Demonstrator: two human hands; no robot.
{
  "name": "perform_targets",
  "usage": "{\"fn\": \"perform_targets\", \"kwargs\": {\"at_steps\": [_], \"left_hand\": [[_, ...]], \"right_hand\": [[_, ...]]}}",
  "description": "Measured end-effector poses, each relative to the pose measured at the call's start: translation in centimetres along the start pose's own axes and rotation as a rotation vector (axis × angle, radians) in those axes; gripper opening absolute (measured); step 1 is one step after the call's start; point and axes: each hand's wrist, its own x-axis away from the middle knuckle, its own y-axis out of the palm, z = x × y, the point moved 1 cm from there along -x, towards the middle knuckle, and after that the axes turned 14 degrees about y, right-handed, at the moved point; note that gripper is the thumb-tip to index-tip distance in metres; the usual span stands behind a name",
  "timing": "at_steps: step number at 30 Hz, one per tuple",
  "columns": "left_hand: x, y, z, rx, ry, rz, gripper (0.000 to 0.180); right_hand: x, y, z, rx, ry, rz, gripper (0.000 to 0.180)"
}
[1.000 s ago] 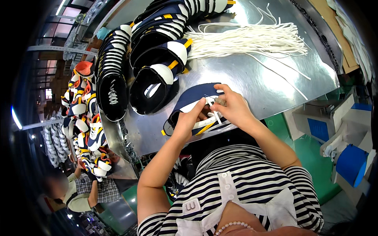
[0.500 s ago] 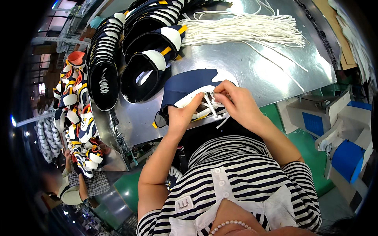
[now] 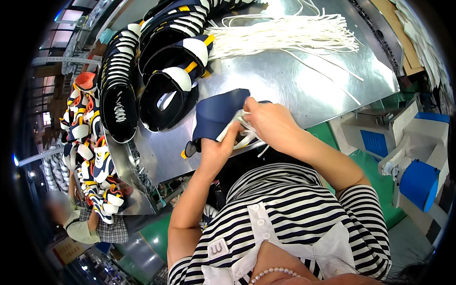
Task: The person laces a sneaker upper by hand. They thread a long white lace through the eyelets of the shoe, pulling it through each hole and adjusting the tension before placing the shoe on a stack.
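Observation:
A navy and white shoe upper [image 3: 221, 110] is held tilted over the near edge of the metal table. My left hand [image 3: 219, 151] is closed on it, with the fingers inside and the thumb on the white lacing edge. My right hand [image 3: 271, 122] is curled at the eyelet side, its fingertips pinched on a white shoelace [image 3: 247, 137]. Loose lace strands hang between my hands. My right hand hides much of the toe end and the exact grip point.
A bundle of white laces [image 3: 285, 35] lies across the metal table [image 3: 304, 97]. Nested shoe uppers [image 3: 173, 78] stand in rows at the left. Finished-looking sneakers [image 3: 88, 137] are piled beyond, near another person [image 3: 85, 223]. A grey machine with blue parts [image 3: 418, 190] stands at the right.
The shoe upper has turned and tilted, showing more of its navy side. My right hand has moved slightly left and covers more of the lacing. The view has shifted slightly.

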Motion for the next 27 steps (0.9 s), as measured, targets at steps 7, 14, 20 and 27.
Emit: {"fn": "perform_targets", "kwargs": {"at_steps": [7,14,20,27], "left_hand": [[-1.6,-1.2,-0.5,0.165,-0.244,0.012,0.017],[-3.2,-0.7,0.8,0.176,-0.314,-0.026,0.022],[-3.5,-1.0,-0.7,0.132,-0.407,0.021,0.025],[1.7,-10.4,9.3,1.217,0.066,0.017,0.021]], "right_hand": [[-1.7,-2.2,-0.4,0.092,-0.03,-0.126,0.019],[-3.5,1.5,1.9,-0.538,-0.002,0.145,0.02],[-3.6,3.3,1.5,-0.354,-0.058,0.277,0.023],[-4.2,3.7,1.9,-0.241,0.08,0.388,0.023]]}}
